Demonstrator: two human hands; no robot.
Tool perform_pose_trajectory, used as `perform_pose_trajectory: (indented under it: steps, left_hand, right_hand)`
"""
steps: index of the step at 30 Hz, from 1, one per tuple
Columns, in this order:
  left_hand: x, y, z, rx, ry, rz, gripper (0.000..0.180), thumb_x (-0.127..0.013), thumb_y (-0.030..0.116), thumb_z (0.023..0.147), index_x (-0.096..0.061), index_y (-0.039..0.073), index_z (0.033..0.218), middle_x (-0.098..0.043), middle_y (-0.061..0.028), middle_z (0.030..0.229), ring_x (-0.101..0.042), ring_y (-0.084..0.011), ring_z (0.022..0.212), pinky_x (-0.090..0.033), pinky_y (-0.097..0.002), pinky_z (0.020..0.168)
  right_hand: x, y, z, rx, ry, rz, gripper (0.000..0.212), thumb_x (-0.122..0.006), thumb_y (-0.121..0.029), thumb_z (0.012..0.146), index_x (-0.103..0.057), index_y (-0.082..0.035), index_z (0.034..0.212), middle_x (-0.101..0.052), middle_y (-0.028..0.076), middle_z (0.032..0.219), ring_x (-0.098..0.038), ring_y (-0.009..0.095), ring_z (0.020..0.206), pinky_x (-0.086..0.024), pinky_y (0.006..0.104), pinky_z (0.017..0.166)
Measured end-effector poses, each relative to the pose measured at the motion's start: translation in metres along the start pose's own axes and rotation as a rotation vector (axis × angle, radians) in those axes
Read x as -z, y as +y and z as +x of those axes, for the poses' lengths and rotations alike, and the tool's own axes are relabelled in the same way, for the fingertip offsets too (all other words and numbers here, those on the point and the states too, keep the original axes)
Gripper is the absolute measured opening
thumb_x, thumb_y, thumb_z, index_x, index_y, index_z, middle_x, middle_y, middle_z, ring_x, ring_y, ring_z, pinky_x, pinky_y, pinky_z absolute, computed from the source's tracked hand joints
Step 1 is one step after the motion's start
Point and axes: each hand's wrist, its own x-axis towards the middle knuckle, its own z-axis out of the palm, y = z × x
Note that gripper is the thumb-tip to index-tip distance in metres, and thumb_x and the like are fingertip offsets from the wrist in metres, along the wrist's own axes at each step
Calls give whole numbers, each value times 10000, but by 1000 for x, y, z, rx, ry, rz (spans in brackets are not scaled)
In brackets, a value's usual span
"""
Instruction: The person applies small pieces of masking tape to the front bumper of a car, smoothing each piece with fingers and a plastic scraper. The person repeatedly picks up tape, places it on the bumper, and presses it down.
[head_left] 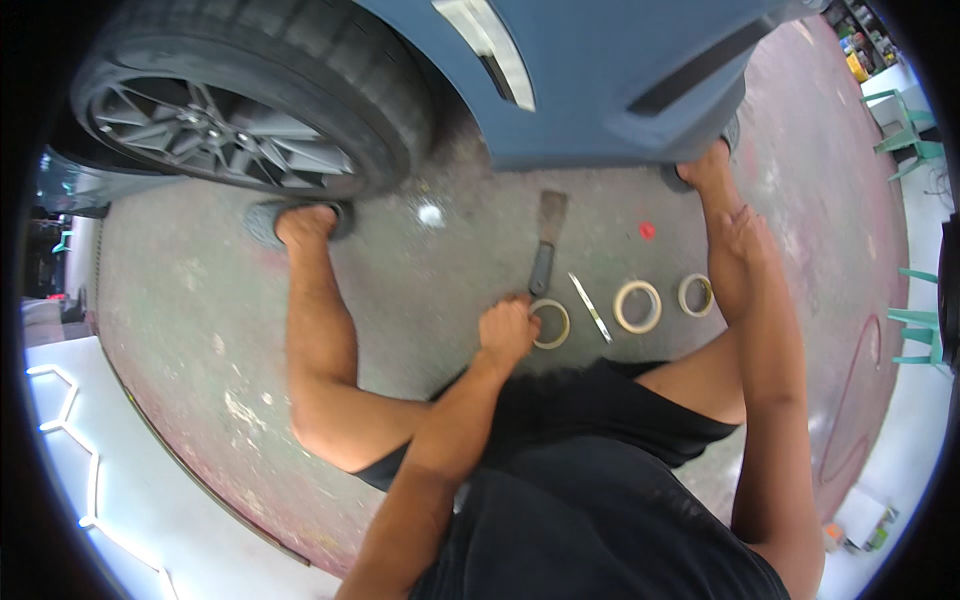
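Observation:
My left hand [508,328] is down at the floor between my legs, its fingers closed at the left edge of a roll of masking tape [565,328]. A scraper [542,268] with a dark handle and worn blade lies just beyond that roll. To the right are a slim craft knife [591,308], a second tape roll [656,308] and a smaller third roll [682,296], all flat on the floor. My right hand [742,232] rests on my right lower leg, fingers laid over it and holding no object.
A blue-grey car body panel [600,90] overhangs the far side, with a tyre and spoked wheel [215,135] at far left. A small red item [647,231] lies on the worn floor [200,300]. Green stools [910,125] stand along the right edge.

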Motion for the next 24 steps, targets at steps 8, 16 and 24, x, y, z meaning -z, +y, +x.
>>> perform_pose_trajectory:
  steps: [8,16,24]
  left_hand:
    - [37,-39,-24,127,123,-589,148,-733,151,842,-665,21,823,-725,-162,777,-718,-252,692,-555,-412,632]
    - [52,-38,-40,174,9,-1102,121,-620,78,964,-662,3,878,-669,-59,752,-621,-123,615,-473,-293,544]
    - [98,-27,-37,135,260,-1361,275,-619,234,1049,-704,3,1171,-737,-78,998,-683,-152,841,-486,-293,747]
  right_hand:
    - [302,-258,-100,468,-241,971,493,-567,-380,1053,-532,-122,1471,-585,110,1468,-553,291,1365,-446,518,1114]
    - [286,-297,-104,534,-268,936,749,-671,-134,957,-313,-77,1612,-707,176,1213,-684,349,945,-503,400,979]
    - [287,-278,-82,-230,-420,1786,739,-624,-110,1028,-215,-71,1642,-747,131,979,-708,213,854,-531,345,864]
